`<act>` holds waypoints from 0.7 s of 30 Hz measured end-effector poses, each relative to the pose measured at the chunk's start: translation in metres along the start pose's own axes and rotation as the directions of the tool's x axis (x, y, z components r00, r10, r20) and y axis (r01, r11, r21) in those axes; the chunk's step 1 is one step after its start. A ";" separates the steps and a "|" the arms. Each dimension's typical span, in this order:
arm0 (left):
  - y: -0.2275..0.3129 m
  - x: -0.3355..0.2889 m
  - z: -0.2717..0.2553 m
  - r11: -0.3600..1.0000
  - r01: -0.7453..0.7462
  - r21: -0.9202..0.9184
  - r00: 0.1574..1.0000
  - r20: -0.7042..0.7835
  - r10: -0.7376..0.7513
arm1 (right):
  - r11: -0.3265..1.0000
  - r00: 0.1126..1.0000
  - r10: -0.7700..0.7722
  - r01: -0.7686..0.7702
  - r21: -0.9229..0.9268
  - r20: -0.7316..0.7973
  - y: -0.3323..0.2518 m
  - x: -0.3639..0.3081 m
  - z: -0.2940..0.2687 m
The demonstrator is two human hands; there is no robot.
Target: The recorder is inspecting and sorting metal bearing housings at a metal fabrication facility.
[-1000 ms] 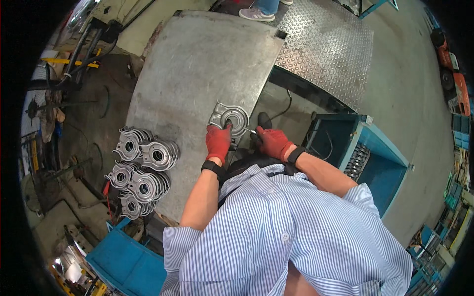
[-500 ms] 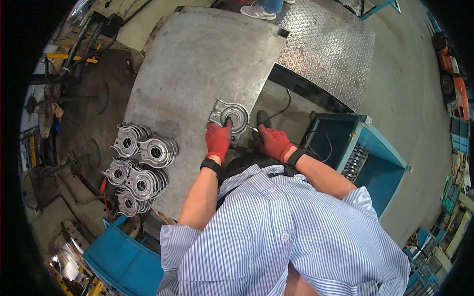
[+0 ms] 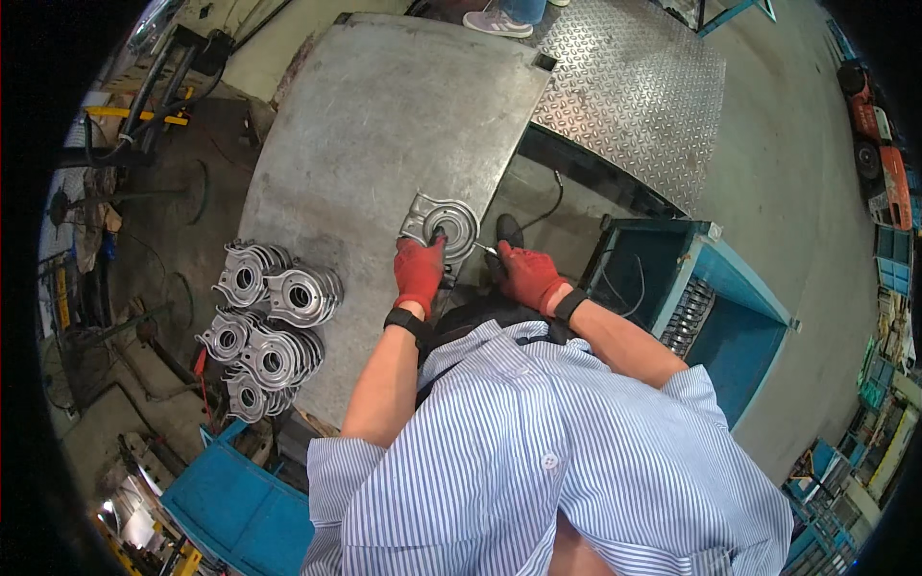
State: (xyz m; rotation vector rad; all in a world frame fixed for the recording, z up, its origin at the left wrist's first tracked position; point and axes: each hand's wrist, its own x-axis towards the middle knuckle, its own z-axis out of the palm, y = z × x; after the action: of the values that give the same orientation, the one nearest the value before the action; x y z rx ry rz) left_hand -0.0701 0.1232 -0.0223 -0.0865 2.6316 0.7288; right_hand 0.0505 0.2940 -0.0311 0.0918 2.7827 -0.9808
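A grey metal bracket with a round ringed opening (image 3: 457,213) lies on the right edge of the metal table (image 3: 384,125). My left hand (image 3: 420,273), in a red glove with dark fingertips, is closed on its near left side, thumb at the ring. My right hand (image 3: 529,276), gloved alike, grips a slim tool (image 3: 486,250) just off the table's edge. The tool's thin pale shaft points at the bracket's right rim; its handle is hidden in my fingers, and I cannot tell its exact kind. Several stacks of like brackets (image 3: 305,293) stand at the table's left edge.
At right stands a blue metal bin (image 3: 740,336) with metal parts inside. A tread-plate platform (image 3: 634,106) adjoins the table's far right. Another person's shoe (image 3: 497,23) shows at the far edge. A blue cart (image 3: 240,490) is at the near left, an orange vehicle (image 3: 884,154) far right.
The whole view has shifted slightly. Both hands keep their hold on the bracket and the tool, with no other clear difference.
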 end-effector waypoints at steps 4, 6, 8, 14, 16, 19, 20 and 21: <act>0.001 0.000 0.000 1.000 0.031 -0.006 1.000 0.001 -0.031 | 1.000 1.000 0.017 -0.017 -0.003 0.024 -0.001 0.001 -0.001; 0.005 -0.002 -0.002 0.999 0.041 0.012 0.999 0.006 -0.041 | 1.000 1.000 0.022 -0.022 0.004 -0.008 0.003 0.001 0.005; 0.004 -0.002 -0.002 1.000 0.011 0.002 1.000 0.002 -0.011 | 1.000 1.000 0.014 -0.014 0.011 0.000 0.005 0.001 0.006; -0.006 0.001 0.003 0.997 -0.079 0.005 0.997 -0.017 0.079 | 1.000 1.000 0.022 -0.022 0.007 0.006 0.000 0.000 0.001; -0.002 -0.001 0.002 0.999 -0.037 0.019 0.999 -0.017 0.037 | 0.998 0.997 0.056 -0.057 0.011 0.044 -0.003 0.001 -0.001; -0.003 -0.001 0.004 1.000 -0.013 0.023 0.999 -0.031 0.014 | 0.995 0.994 0.093 -0.094 0.025 0.058 -0.007 0.002 0.000; -0.005 0.000 0.005 0.999 -0.032 0.011 0.999 -0.035 0.032 | 0.994 0.994 0.098 -0.099 0.034 0.042 -0.007 0.002 0.003; -0.007 0.001 0.005 0.999 -0.051 -0.001 0.998 -0.039 0.051 | 0.994 0.994 0.103 -0.104 0.042 0.026 -0.007 0.001 0.005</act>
State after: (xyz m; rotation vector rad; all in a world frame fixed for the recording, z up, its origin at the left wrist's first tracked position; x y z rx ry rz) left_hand -0.0677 0.1201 -0.0299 -0.0347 2.6791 0.7538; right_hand 0.0492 0.2856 -0.0310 0.2265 2.7055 -1.0099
